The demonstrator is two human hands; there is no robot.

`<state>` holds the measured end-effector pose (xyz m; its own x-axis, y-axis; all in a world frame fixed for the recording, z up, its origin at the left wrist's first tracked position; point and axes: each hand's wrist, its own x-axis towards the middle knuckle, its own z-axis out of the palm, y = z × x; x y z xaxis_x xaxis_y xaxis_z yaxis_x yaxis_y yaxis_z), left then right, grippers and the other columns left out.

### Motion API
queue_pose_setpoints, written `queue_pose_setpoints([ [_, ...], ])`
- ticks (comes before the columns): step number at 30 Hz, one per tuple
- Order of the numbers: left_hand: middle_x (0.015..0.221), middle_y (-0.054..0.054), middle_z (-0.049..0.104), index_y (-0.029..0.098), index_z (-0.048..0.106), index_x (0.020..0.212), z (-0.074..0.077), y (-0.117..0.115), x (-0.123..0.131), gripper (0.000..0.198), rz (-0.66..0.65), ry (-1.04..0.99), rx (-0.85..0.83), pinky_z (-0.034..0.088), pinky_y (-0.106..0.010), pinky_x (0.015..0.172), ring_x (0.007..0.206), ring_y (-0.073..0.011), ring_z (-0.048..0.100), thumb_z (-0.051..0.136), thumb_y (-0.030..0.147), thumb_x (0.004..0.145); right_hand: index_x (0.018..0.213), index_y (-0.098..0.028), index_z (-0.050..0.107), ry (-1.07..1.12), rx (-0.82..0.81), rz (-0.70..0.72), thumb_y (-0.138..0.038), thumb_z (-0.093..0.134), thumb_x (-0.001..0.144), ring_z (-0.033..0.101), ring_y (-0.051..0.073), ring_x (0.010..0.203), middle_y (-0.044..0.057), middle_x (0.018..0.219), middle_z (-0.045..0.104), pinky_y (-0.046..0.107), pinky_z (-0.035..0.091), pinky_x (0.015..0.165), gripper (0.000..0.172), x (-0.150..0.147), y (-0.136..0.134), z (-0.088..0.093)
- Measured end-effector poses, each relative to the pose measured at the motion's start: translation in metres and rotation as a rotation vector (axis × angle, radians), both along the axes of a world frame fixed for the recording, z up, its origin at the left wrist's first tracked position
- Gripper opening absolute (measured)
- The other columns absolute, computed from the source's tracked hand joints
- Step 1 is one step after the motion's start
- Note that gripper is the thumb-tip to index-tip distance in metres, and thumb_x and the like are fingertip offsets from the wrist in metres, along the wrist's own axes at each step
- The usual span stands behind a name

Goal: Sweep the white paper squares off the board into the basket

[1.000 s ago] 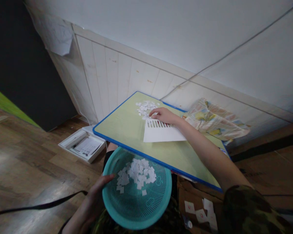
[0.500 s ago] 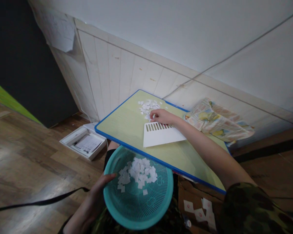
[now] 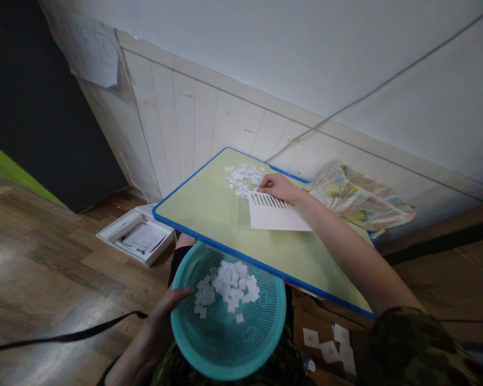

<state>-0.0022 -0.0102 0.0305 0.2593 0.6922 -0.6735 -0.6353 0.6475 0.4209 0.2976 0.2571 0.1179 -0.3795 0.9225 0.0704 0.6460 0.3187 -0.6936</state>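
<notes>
My left hand (image 3: 170,306) grips the rim of a teal plastic colander (image 3: 229,348), thumb over the edge, at the table's near side. Inside it lies a heap of small white paper squares (image 3: 229,281). Over the table, my right hand (image 3: 279,187) is closed at the slotted edge of a white sheet (image 3: 279,219), which has a row of slits along its far side. The sheet looks tilted, its near edge casting a shadow on the tabletop. Just left of those fingers, small white paper pieces (image 3: 243,174) are scattered on the yellow-green table (image 3: 197,203). My right fingertips are partly hidden.
A patterned cloth (image 3: 358,195) lies at the table's right end by the wall. On the floor at left is an open white box (image 3: 134,236) with papers. Below right, a cardboard box (image 3: 306,311) holds printed white cards (image 3: 329,351). A cable (image 3: 366,96) runs along the wall.
My right hand has moved slightly right and up, and the slotted white sheet has shifted right and tilted with it. The left hand and colander stay in place.
</notes>
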Motion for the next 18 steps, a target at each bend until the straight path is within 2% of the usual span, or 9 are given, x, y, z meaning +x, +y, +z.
queue_pose_setpoints([
  [3,0.106,-0.013,0.077,0.012,0.046,0.142,-0.001,0.000,0.000,0.070,0.003,-0.001,-0.002,0.050,-0.043,0.096,0.110,-0.0363,0.064,0.069,0.025,0.077,0.088,-0.014,0.065,0.114,-0.142,-0.008,-0.028,0.073,0.066,0.052,0.008,0.056,0.001,0.071,0.065,0.020,0.037,0.052,0.027,0.007,-0.009,0.004],
  [6,0.105,-0.013,0.077,0.012,0.048,0.140,-0.003,0.000,0.000,0.067,0.003,0.011,-0.008,0.051,-0.044,0.095,0.108,-0.0369,0.065,0.068,0.025,0.077,0.106,-0.015,0.067,0.133,-0.261,0.005,-0.026,0.072,0.067,0.049,0.006,0.051,0.000,0.074,0.068,0.019,0.034,0.048,0.041,0.014,-0.017,0.007],
  [11,0.102,-0.013,0.078,0.012,0.045,0.142,-0.003,0.000,0.001,0.072,-0.017,0.031,-0.017,0.054,-0.045,0.090,0.103,-0.0376,0.068,0.069,0.026,0.076,0.093,-0.015,0.073,0.248,-0.407,-0.063,-0.024,0.077,0.060,0.061,0.012,0.065,0.004,0.083,0.073,0.023,0.046,0.059,0.035,0.022,-0.022,0.003],
  [15,0.098,-0.014,0.079,0.009,0.041,0.144,-0.004,0.000,0.001,0.076,-0.017,0.051,-0.002,0.055,-0.045,0.088,0.097,-0.0366,0.070,0.070,0.024,0.075,0.082,-0.015,0.072,0.406,-0.489,-0.164,-0.017,0.078,0.053,0.059,0.010,0.057,0.001,0.074,0.070,0.021,0.047,0.054,0.030,0.025,-0.026,0.000],
  [18,0.106,-0.013,0.077,0.013,0.043,0.144,-0.004,0.000,0.002,0.075,-0.026,0.047,-0.005,0.054,-0.047,0.088,0.098,-0.0377,0.070,0.069,0.026,0.075,0.077,-0.015,0.070,0.429,-0.489,-0.221,-0.015,0.075,0.050,0.056,0.008,0.051,-0.001,0.067,0.067,0.019,0.044,0.049,0.027,0.026,-0.030,0.001],
])
